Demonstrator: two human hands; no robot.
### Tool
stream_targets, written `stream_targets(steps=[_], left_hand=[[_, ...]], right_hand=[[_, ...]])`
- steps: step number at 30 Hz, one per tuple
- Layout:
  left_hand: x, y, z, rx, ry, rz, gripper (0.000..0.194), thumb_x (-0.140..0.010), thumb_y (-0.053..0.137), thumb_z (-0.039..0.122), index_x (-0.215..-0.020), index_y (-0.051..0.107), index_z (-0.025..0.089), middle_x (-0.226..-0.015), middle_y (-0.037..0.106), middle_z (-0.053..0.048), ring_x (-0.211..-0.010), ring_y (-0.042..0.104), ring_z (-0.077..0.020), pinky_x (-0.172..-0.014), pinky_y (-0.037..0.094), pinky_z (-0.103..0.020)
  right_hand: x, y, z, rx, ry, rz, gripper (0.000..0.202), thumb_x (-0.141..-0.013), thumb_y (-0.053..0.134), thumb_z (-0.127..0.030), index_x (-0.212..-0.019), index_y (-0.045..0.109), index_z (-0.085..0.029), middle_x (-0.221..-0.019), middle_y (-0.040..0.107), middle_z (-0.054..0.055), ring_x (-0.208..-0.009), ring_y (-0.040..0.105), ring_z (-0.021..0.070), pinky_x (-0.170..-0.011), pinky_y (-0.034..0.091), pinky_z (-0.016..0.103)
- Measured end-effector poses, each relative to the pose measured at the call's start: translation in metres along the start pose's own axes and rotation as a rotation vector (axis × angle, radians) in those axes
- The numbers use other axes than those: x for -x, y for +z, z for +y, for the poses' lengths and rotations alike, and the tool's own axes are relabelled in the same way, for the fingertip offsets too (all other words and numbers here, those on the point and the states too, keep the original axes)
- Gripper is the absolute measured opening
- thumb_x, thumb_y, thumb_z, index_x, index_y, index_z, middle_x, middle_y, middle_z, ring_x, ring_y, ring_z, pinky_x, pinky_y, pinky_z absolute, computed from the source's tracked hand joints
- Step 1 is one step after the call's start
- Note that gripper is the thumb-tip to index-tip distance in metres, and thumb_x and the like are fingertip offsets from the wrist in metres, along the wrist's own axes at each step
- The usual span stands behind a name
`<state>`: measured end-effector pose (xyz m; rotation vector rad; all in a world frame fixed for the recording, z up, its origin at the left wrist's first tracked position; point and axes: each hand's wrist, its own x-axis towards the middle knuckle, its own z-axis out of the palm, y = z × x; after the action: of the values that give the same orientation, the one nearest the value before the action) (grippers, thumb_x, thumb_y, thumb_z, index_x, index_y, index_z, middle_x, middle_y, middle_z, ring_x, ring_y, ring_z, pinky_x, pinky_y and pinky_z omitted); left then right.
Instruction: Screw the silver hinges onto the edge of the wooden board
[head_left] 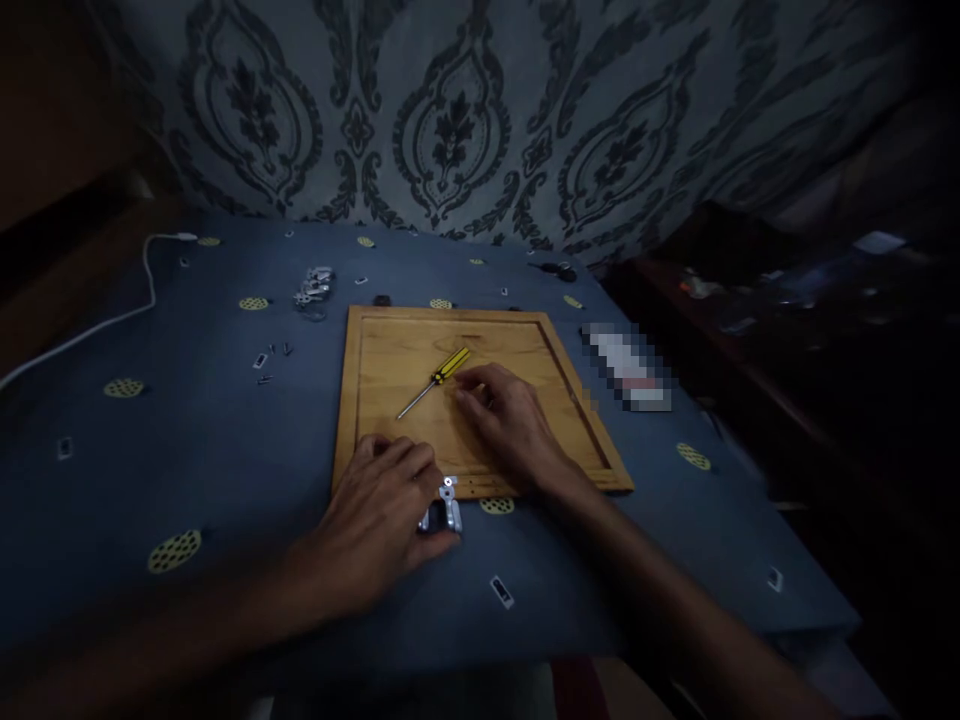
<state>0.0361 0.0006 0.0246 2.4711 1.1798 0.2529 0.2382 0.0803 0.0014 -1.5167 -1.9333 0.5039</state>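
A square wooden panel (517, 345) with a raised frame lies on the blue patterned cloth. On it rests a screwdriver (451, 366) with a yellow and black handle, its tip toward the lower left. My left hand (386, 505) is closed round a silver metal hinge (448, 500) at the panel's near edge, partly covering it. My right hand (510, 415) is over the panel just right of the screwdriver, thumb and index finger curled together; whatever is between the fingertips is too small to make out.
Metal hinges (315, 288) lie at the back left, with small screws (286, 349) nearer. A white cable (150, 270) runs along the left. A blurred-out object (630, 370) lies right of the panel, a dark item (559, 271) behind. A patterned wall (450, 110) bounds the back.
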Motion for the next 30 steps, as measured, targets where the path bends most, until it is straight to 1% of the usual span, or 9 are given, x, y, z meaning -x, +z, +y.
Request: stream_targets(steps=[5, 9, 11, 14, 18, 21, 24, 28, 30], left_hand=[[0.001, -0.001, 0.000, 0.038, -0.002, -0.005, 0.030, -0.087, 0.082, 0.039, -0.102, 0.068, 0.018, -0.105, 0.068, -0.002, -0.104, 0.063, -0.0245, -0.094, 0.041, -0.043], [0.001, -0.002, 0.000, 0.021, -0.006, -0.009, 0.031, -0.087, 0.082, 0.040, -0.104, 0.068, 0.018, -0.105, 0.067, -0.002, -0.105, 0.062, -0.0255, -0.093, 0.040, -0.043], [0.001, -0.002, -0.001, 0.012, 0.001, -0.004, 0.031, -0.088, 0.081, 0.040, -0.105, 0.069, 0.018, -0.106, 0.067, -0.003, -0.106, 0.062, -0.0257, -0.094, 0.040, -0.043], [0.001, -0.002, -0.001, 0.009, 0.009, -0.004, 0.030, -0.088, 0.080, 0.041, -0.102, 0.069, 0.017, -0.106, 0.067, -0.003, -0.107, 0.062, -0.0260, -0.093, 0.040, -0.042], [0.001, -0.002, -0.002, -0.004, 0.011, -0.011, 0.031, -0.088, 0.081, 0.043, -0.100, 0.069, 0.017, -0.104, 0.068, -0.004, -0.106, 0.062, -0.0265, -0.094, 0.040, -0.043], [0.001, -0.001, -0.003, -0.012, 0.030, 0.017, 0.032, -0.089, 0.079, 0.043, -0.104, 0.070, 0.017, -0.105, 0.068, -0.004, -0.105, 0.062, -0.0259, -0.094, 0.040, -0.043], [0.002, -0.001, -0.004, -0.010, 0.051, 0.036, 0.033, -0.090, 0.079, 0.043, -0.107, 0.069, 0.017, -0.107, 0.069, -0.004, -0.106, 0.063, -0.0261, -0.094, 0.041, -0.043], [0.003, -0.001, -0.003, -0.006, 0.063, 0.049, 0.031, -0.089, 0.079, 0.042, -0.104, 0.070, 0.016, -0.107, 0.069, -0.005, -0.105, 0.064, -0.0265, -0.093, 0.042, -0.043], [0.003, -0.001, -0.003, -0.004, 0.058, 0.043, 0.030, -0.090, 0.078, 0.042, -0.103, 0.070, 0.016, -0.106, 0.069, -0.005, -0.105, 0.064, -0.0264, -0.093, 0.042, -0.043]], right_hand=[[-0.032, 0.007, -0.003, 0.075, 0.115, 0.001, 0.040, -0.097, 0.050, -0.044, -0.122, 0.067, -0.017, -0.087, 0.076, 0.010, -0.079, 0.067, 0.0260, -0.075, 0.048, 0.037], [-0.047, 0.015, -0.010, 0.085, 0.149, -0.030, 0.030, -0.093, 0.059, -0.048, -0.092, 0.072, -0.021, -0.088, 0.075, 0.010, -0.083, 0.066, 0.0258, -0.075, 0.045, 0.035], [-0.048, 0.017, -0.011, 0.067, 0.161, -0.029, 0.021, -0.086, 0.068, -0.042, -0.082, 0.069, -0.022, -0.080, 0.071, 0.006, -0.077, 0.064, 0.0235, -0.072, 0.043, 0.033], [-0.043, 0.019, -0.009, -0.004, 0.159, 0.002, 0.010, -0.079, 0.070, -0.029, -0.078, 0.064, -0.022, -0.072, 0.064, 0.001, -0.071, 0.060, 0.0191, -0.068, 0.041, 0.031], [-0.035, 0.016, -0.005, -0.127, 0.129, 0.103, 0.006, -0.083, 0.061, -0.022, -0.085, 0.056, -0.023, -0.070, 0.056, -0.004, -0.067, 0.057, 0.0145, -0.063, 0.042, 0.027], [-0.027, 0.008, -0.006, -0.245, 0.053, 0.241, 0.010, -0.089, 0.057, -0.023, -0.092, 0.048, -0.026, -0.077, 0.051, -0.005, -0.064, 0.052, 0.0120, -0.060, 0.044, 0.026], [-0.013, -0.005, -0.016, -0.448, -0.111, 0.386, 0.024, -0.089, 0.066, -0.027, -0.098, 0.043, -0.030, -0.082, 0.052, -0.007, -0.058, 0.052, 0.0099, -0.053, 0.044, 0.025], [0.013, -0.021, -0.035, -0.547, -0.138, 0.490, 0.033, -0.089, 0.071, -0.023, -0.113, 0.050, -0.033, -0.075, 0.057, -0.007, -0.053, 0.054, 0.0112, -0.050, 0.047, 0.026], [0.025, -0.025, -0.042, -0.557, -0.138, 0.530, 0.029, -0.087, 0.074, -0.024, -0.112, 0.060, -0.031, -0.084, 0.063, -0.003, -0.056, 0.054, 0.0117, -0.046, 0.047, 0.027]])
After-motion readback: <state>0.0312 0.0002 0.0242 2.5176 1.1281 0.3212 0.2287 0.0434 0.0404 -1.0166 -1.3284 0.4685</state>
